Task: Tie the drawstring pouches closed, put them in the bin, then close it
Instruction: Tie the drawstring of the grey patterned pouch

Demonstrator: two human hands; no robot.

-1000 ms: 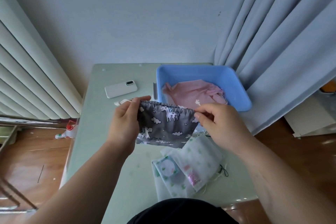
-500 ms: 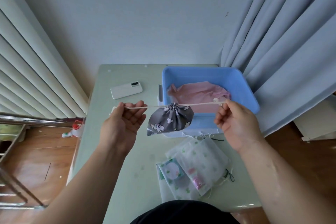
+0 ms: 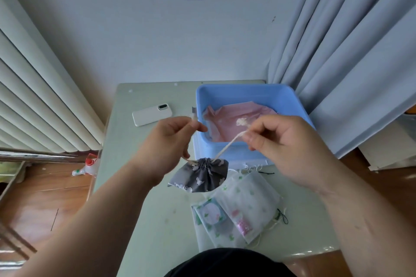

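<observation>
A grey drawstring pouch (image 3: 200, 176) with white prints hangs above the table, its mouth gathered tight. Two cream cords rise from it. My left hand (image 3: 167, 139) pinches one cord end, and my right hand (image 3: 279, 141) pinches the other cord (image 3: 227, 147). Both hands hover in front of the blue bin (image 3: 290, 99), which holds a pink pouch (image 3: 227, 119). Two white pouches with green prints (image 3: 243, 207) lie flat on the table below the grey one.
A white phone (image 3: 152, 114) lies on the pale green table (image 3: 144, 186) left of the bin. A clear lid edge (image 3: 225, 162) shows under the bin's front. Curtains hang at the right, a radiator at the left, a spray bottle (image 3: 86, 167) on the floor.
The pouch's mouth went from open and flat to cinched shut as the cords were pulled apart. Now both hands have come closer together and the pouch hangs lower.
</observation>
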